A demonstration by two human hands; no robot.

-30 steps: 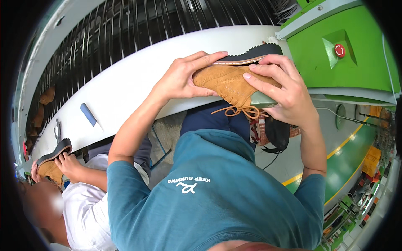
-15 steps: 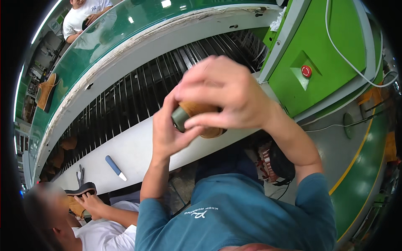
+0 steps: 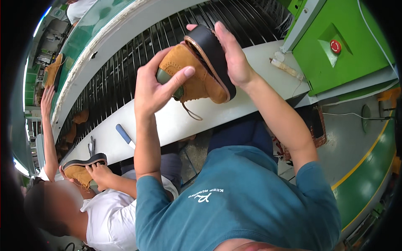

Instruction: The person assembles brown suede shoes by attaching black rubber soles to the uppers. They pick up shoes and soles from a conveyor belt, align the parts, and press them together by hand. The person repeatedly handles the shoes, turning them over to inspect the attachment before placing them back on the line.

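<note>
Over the white ledge, I hold a tan ankle boot (image 3: pixel 190 73) with a perforated upper, a loose lace and green parts at its opening. My left hand (image 3: pixel 153 85) wraps round the upper, thumb lying across it. A thick black sole (image 3: pixel 211 52) lies along the boot's right side; a dark gap shows between it and the upper along part of the edge. My right hand (image 3: pixel 236 58) presses its palm against this sole, one finger stretched along it. A fingertip shows past the sole's far end, so its other fingers are mostly hidden.
A blue-handled knife (image 3: pixel 124 134) and a grey tool (image 3: pixel 91 145) lie on the white ledge (image 3: pixel 184 121). Dark conveyor bars run behind. At left, a co-worker (image 3: pixel 111 201) holds another tan boot (image 3: pixel 81 170) and reaches toward a boot (image 3: pixel 52 69). A green machine (image 3: pixel 331 54) stands right.
The boot has turned so its black sole shows, and my right hand has moved from the upper to the sole. The co-worker has raised one arm toward the far boot. My view has shifted.
</note>
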